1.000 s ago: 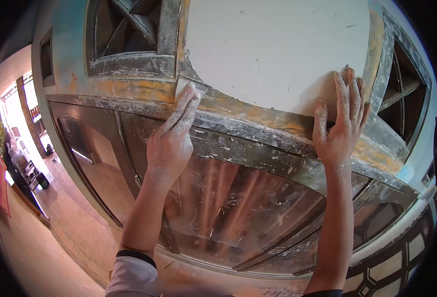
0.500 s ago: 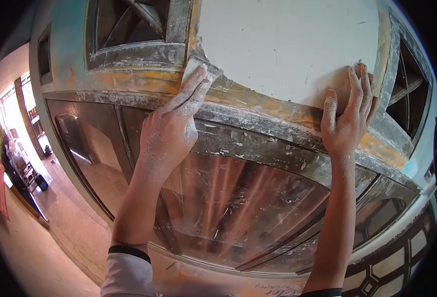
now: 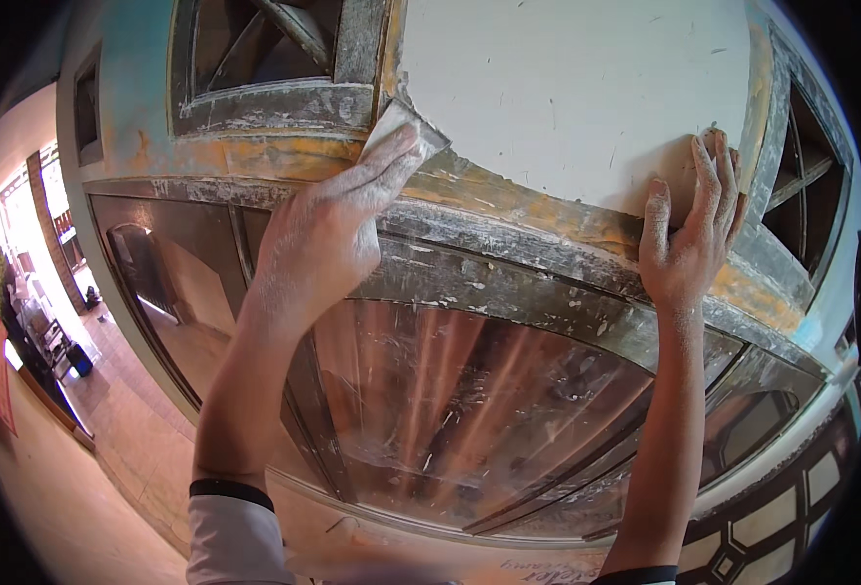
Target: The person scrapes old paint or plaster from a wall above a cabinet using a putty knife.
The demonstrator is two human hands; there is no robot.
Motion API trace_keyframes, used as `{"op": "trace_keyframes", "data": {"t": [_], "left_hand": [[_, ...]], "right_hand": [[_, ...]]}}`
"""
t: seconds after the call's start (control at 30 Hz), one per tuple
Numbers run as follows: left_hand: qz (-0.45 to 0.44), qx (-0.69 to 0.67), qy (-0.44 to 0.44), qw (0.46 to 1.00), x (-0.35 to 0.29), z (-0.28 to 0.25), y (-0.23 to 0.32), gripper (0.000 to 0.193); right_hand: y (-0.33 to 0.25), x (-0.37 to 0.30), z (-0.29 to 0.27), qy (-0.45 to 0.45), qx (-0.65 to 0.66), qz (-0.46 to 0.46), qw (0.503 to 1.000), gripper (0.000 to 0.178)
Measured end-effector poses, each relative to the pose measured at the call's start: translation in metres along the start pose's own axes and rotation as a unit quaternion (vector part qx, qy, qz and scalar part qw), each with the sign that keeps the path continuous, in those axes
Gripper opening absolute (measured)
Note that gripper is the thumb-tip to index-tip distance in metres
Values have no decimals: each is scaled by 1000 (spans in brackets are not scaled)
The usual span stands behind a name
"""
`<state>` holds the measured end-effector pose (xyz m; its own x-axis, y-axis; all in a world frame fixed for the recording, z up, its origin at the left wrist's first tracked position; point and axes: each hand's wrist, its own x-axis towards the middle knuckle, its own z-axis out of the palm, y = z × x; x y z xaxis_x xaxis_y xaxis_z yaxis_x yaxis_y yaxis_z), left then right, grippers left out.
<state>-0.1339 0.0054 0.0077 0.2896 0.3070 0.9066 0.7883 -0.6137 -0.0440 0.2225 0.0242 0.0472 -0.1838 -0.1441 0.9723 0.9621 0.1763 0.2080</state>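
Observation:
My left hand (image 3: 328, 229) is dusted with white powder. Its fingers press together on a pale flat sheet with a grey edge, which looks like sandpaper (image 3: 432, 138). That sheet lies against the lower left corner of a white panel (image 3: 576, 93), where the panel meets a worn wooden frame (image 3: 508, 200) with orange-brown and grey patches. My right hand (image 3: 691, 219), also dusty, rests on the panel's lower right part, fingers stretched up and thumb apart, holding nothing. The underside of the sheet is hidden.
Below the frame is a glass pane (image 3: 469, 409) with reddish reflections. Openings with crossed wooden bars, a left one (image 3: 265, 44) and a right one (image 3: 803, 180), flank the panel. At far left, a bright doorway (image 3: 45, 224) opens beyond a tiled floor (image 3: 123, 390).
My left hand has slid slightly right with the sheet at its fingertips, while its wrist and forearm have swung left. More of the sheet shows. My right hand stays on the panel.

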Motion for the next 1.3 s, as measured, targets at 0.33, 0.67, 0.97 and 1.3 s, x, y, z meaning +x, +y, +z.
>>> {"op": "trace_keyframes", "data": {"t": [0.33,0.67,0.97,1.3], "left_hand": [[61,15,-2,998,9,-13,-6,72],[12,57,-82,995,9,-20,-15,68],[49,9,-36,998,12,-22,-13,62],[17,51,-81,995,15,-17,-9,64]], "right_hand": [[4,-1,0,7,-5,1,1000,54],[1,-1,-2,7,-23,-5,1000,53],[-5,-1,-3,10,-25,-4,1000,52],[-5,0,0,5,-31,8,999,54]]}}
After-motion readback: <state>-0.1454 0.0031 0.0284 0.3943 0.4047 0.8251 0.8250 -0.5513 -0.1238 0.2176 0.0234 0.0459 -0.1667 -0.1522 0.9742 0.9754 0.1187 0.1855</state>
